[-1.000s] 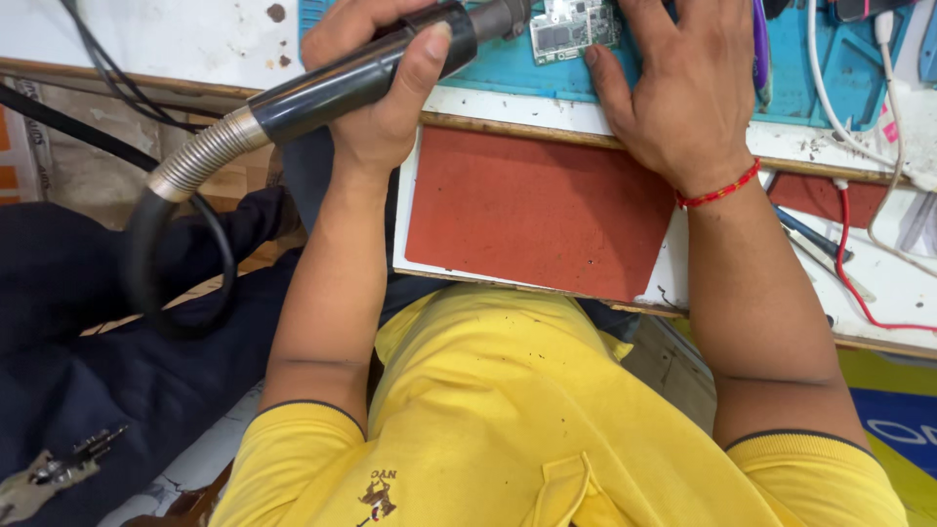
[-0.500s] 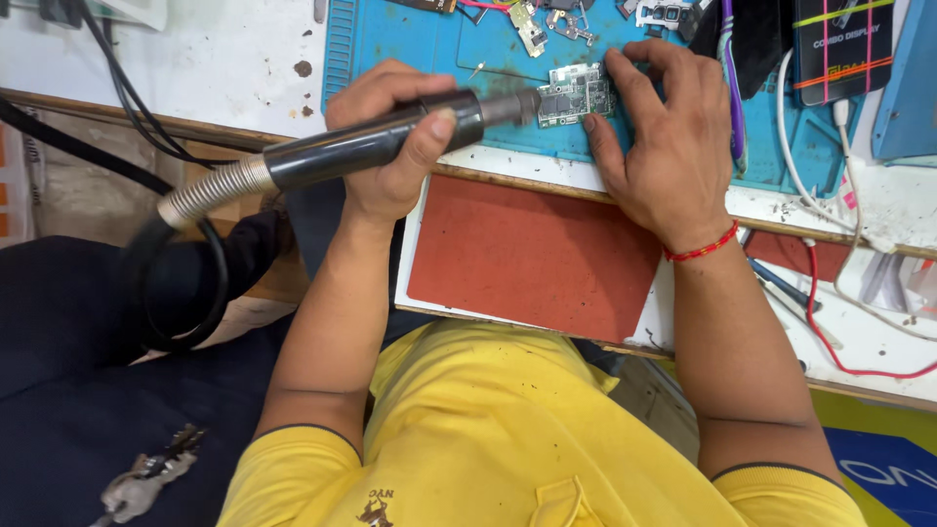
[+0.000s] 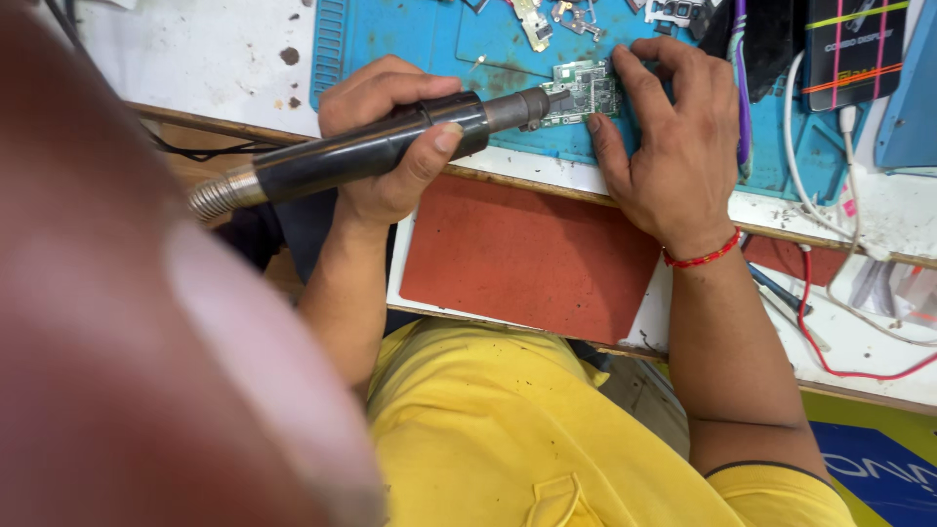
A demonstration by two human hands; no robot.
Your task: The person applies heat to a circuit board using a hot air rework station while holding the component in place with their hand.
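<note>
Left hand (image 3: 390, 146) wrapped tight round black hot-air wand (image 3: 381, 146), nozzle aimed at small green circuit board (image 3: 584, 93) just off its tip. Right hand (image 3: 673, 137) spread flat, fingertips pinning board on blue mat (image 3: 410, 39). Heating seemingly mid-way; nothing lifted off board, loose metal parts (image 3: 556, 15) beyond fingers. Red pad (image 3: 527, 259) below wrists.

Left hand (image 3: 390, 146) grips the hot-air wand (image 3: 390, 146), nozzle at the circuit board (image 3: 584, 93); right hand (image 3: 673, 137) pins it.
</note>
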